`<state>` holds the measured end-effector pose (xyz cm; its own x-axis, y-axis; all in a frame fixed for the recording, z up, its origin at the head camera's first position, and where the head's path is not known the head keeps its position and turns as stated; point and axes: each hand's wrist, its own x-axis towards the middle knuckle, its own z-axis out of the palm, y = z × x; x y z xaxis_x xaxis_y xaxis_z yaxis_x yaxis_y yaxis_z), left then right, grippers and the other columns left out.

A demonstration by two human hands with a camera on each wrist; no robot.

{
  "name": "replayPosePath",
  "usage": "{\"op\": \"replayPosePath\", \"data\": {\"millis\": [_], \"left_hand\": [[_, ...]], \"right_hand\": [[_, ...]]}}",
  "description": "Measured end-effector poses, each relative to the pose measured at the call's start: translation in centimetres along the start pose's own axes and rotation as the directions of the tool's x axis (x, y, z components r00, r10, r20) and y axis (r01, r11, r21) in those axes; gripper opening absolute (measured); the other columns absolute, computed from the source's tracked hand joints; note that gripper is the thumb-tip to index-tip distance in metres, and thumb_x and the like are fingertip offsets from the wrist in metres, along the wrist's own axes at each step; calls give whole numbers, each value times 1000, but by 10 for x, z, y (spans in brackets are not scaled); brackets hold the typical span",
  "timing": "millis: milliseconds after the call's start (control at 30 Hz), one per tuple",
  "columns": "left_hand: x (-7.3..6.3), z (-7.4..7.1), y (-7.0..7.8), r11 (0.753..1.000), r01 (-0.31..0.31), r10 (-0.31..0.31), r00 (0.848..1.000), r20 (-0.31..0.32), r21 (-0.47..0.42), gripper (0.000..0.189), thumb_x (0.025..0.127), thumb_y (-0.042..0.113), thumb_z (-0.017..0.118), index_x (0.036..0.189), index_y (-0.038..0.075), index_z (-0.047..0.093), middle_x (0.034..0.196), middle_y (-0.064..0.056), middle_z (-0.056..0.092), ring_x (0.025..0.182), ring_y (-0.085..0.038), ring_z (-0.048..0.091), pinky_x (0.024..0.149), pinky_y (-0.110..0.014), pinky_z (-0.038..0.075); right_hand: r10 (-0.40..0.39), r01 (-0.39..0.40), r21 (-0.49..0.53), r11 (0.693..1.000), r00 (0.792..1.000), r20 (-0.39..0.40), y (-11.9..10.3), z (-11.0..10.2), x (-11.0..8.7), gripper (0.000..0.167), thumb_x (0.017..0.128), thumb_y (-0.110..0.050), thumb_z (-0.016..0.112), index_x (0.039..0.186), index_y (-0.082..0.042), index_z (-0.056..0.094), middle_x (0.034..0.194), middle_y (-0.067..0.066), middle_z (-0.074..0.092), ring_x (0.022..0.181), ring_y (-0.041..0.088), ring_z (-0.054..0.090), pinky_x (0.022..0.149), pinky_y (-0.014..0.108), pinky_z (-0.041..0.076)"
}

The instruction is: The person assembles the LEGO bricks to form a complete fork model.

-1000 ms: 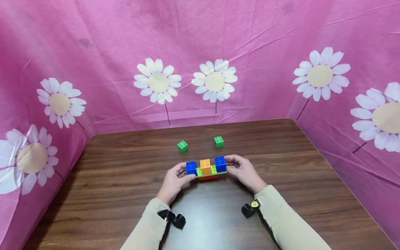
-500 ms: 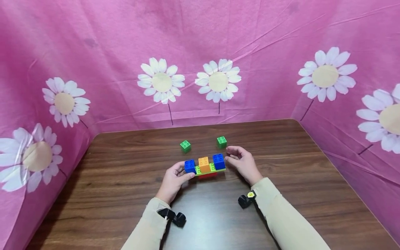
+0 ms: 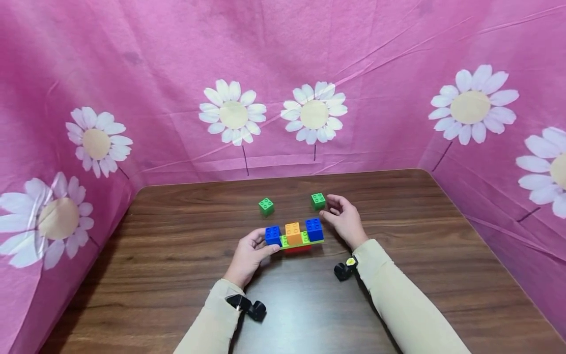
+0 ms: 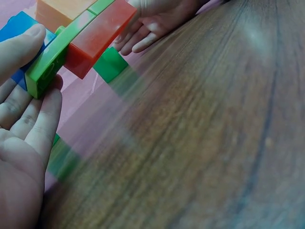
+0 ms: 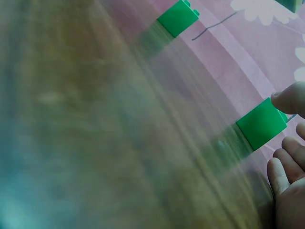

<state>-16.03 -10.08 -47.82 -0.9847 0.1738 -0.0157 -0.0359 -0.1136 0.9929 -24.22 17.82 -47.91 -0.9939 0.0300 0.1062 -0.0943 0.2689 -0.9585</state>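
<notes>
My left hand [image 3: 244, 256] pinches the left end of a toy brick assembly, thumb in front and fingers behind. It has a long lime-green brick [image 4: 59, 53] with a left blue brick [image 3: 272, 235], an orange brick [image 3: 293, 233] and a right blue brick [image 3: 314, 229] on top. Underneath is a red brick [image 4: 101, 40], raised over the table in the left wrist view. My right hand [image 3: 347, 224], holding nothing, has thumb and fingers parted right beside the right green brick [image 3: 318, 200]. In the right wrist view the thumb overlaps that brick's top corner.
Left of it on the wood-grain table [image 3: 199, 216] stands another green brick [image 3: 266, 206]. A pink cloth [image 3: 274, 59] with white daisies rises behind the table and along both sides. Small black cameras sit on both wrists.
My right hand has let go of the assembly's right end and moved forward to the right green brick. The left hand keeps its hold, nearly in place. The view has shifted slightly.
</notes>
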Motion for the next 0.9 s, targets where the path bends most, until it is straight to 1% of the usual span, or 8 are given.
{"op": "replayPosePath", "data": {"millis": [200,333,500,600,700,900], "left_hand": [[1,1,-1,1000,-7,7,1000,2,-10,40,86,-7,73,124,-6,61,114,-15,70,101,-17,68,87,-27,55],[1,0,-2,1000,-12,12,1000,5,-11,40,86,-6,73,124,-6,61,116,-15,69,102,-18,68,87,-27,55],[2,0,-3,1000,-22,22,1000,16,-8,40,86,-5,74,124,-6,61,117,-18,69,102,-19,67,87,-28,55],[2,0,-3,1000,-19,19,1000,13,-13,40,86,-6,74,124,-6,61,117,-17,69,102,-19,67,87,-28,55],[1,1,-2,1000,-9,9,1000,10,-14,40,86,-6,74,124,-6,61,117,-17,69,102,-19,68,87,-29,55],[0,0,0,1000,-12,12,1000,8,-15,41,86,-3,75,124,-7,61,116,-16,70,101,-17,68,87,-27,55]], "right_hand": [[-9,9,-21,1000,999,35,-1,-1,10,60,88,-4,76,141,3,49,141,24,54,132,35,51,107,45,43],[-17,19,-31,999,998,59,-2,1,15,60,88,-3,75,142,3,49,142,22,54,132,33,52,107,44,44],[-31,36,-55,998,995,91,-1,1,22,63,88,-1,74,144,4,46,144,23,53,128,35,55,105,44,46],[-19,30,-87,996,993,119,0,1,27,64,89,-2,74,146,3,45,144,23,52,123,36,59,103,44,47],[1,16,-123,992,991,131,-1,1,28,62,89,-3,74,145,1,47,142,24,54,117,36,62,101,45,49],[-19,37,-157,987,994,109,0,3,30,52,88,0,75,136,4,55,129,26,62,111,36,64,98,44,51]]}}
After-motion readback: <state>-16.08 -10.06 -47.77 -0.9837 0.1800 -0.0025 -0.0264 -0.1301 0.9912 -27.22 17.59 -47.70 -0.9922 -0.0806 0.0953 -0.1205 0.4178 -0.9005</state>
